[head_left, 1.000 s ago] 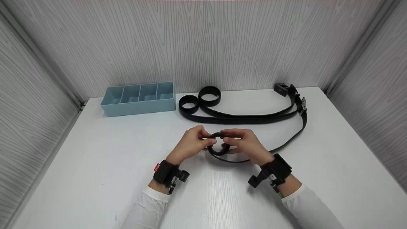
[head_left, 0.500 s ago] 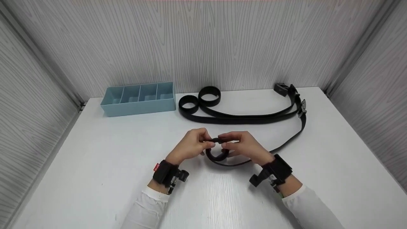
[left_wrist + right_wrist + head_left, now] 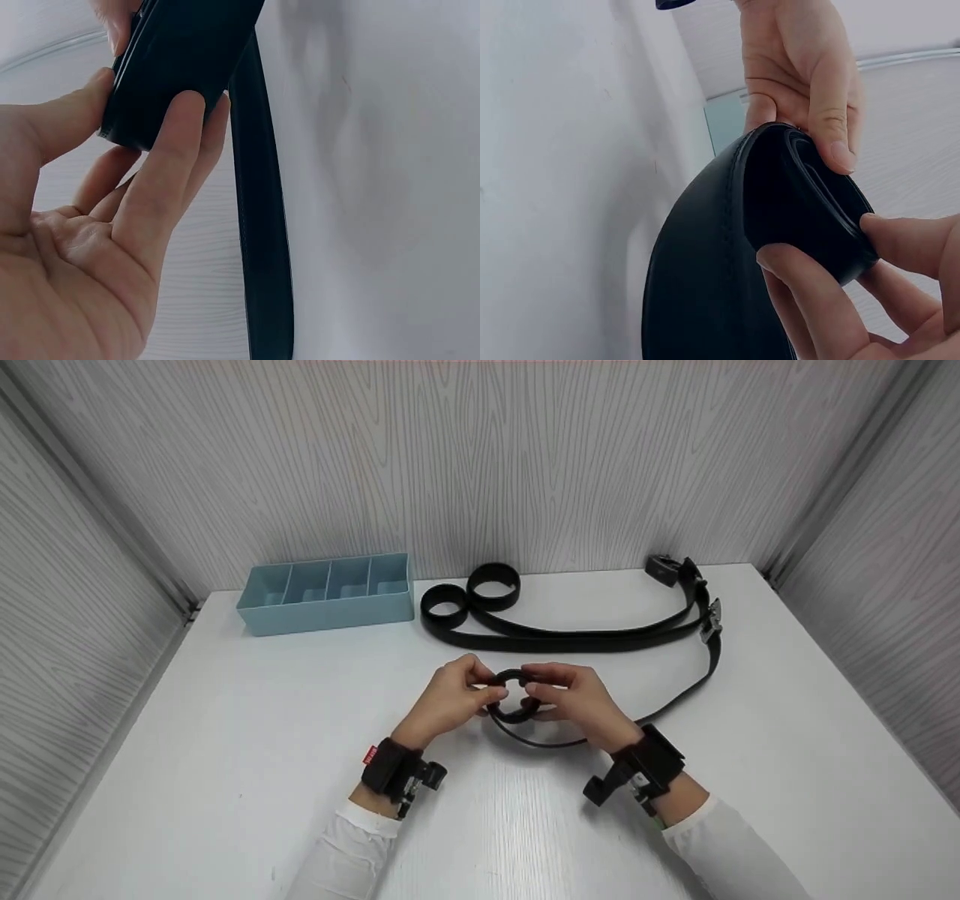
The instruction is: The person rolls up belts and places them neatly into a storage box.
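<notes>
A: What colour is the belt coil (image 3: 514, 697) at the centre of the frame?

B: Black, matte, with a faint stitched line along its edge. The two other belts (image 3: 570, 639) in the upper middle are black too, with silvery-grey buckles (image 3: 712, 611) at the upper right.

A: And the tray?

B: The divided tray (image 3: 328, 594) at upper left is pale blue.

A: The surfaces?

B: The table (image 3: 225, 750) is white with a faint wood grain. The walls (image 3: 480, 457) are light grey with a wavy grain pattern. The sleeves (image 3: 349, 855) are white, the wrist straps (image 3: 386, 765) black, with a small red tag on the left one.
</notes>
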Motion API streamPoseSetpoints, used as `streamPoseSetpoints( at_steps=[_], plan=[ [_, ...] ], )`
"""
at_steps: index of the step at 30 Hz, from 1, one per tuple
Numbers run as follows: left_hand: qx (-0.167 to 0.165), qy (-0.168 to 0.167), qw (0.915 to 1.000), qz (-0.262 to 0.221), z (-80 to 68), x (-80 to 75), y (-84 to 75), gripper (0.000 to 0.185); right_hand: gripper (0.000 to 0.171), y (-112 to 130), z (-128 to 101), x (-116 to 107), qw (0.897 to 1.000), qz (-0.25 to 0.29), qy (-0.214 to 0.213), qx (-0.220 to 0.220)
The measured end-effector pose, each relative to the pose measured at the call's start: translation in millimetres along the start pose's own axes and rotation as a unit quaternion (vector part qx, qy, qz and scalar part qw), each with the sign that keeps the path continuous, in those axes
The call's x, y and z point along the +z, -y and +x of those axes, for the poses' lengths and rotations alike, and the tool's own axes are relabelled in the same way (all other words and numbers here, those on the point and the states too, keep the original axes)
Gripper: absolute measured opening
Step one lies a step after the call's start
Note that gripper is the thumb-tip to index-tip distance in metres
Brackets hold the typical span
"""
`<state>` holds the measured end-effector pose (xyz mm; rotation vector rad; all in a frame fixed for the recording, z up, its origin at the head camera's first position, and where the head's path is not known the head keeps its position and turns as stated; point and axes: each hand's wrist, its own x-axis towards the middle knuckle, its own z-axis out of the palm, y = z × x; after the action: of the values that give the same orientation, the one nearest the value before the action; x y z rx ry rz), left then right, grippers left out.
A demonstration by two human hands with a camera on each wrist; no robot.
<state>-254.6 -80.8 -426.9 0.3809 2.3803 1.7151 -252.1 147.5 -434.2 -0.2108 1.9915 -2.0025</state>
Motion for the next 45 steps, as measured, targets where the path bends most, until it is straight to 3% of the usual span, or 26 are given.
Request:
streamPoseSetpoints(
  at_steps=[6, 13, 21, 26, 32, 39, 45],
  plan=[
    [0.022, 0.01, 0.9995, 0.019, -0.2, -2.3, -0.6, 0.014, 0.048, 0.4, -1.3, -1.1, 1.0, -0.003, 0.026, 0.015],
    [0.029, 0.046, 0.9973, 0.05, -1.3, -4.0, -0.5, 0.011, 0.046, 1.1, -2.3, -1.2, 0.997, -0.048, 0.053, 0.011],
    [0.004, 0.016, 0.9996, 0.021, -0.1, -1.0, 0.1, 0.021, 0.045, 0.5, -1.1, 0.5, 1.0, -0.01, 0.008, -0.004],
    [0.008, -0.004, 1.0, 0.0, 0.1, -0.6, -0.7, 0.021, 0.044, 0.2, -0.5, 0.9, 1.0, 0.014, -0.026, -0.009],
    [0.023, 0.003, 0.9997, 0.009, 0.3, -1.7, -1.2, 0.015, 0.047, 1.1, -1.1, -1.4, 1.0, -0.001, -0.002, -0.007],
    [0.036, 0.034, 0.9979, 0.042, -0.1, -3.4, 1.2, 0.012, 0.047, 2.7, -2.1, -4.7, 0.998, -0.05, 0.047, 0.004],
    [0.033, 0.008, 0.999, 0.031, -0.1, -1.2, 0.1, 0.012, 0.045, 3.4, -1.7, -1.3, 0.999, -0.033, 0.027, -0.005]
  ],
)
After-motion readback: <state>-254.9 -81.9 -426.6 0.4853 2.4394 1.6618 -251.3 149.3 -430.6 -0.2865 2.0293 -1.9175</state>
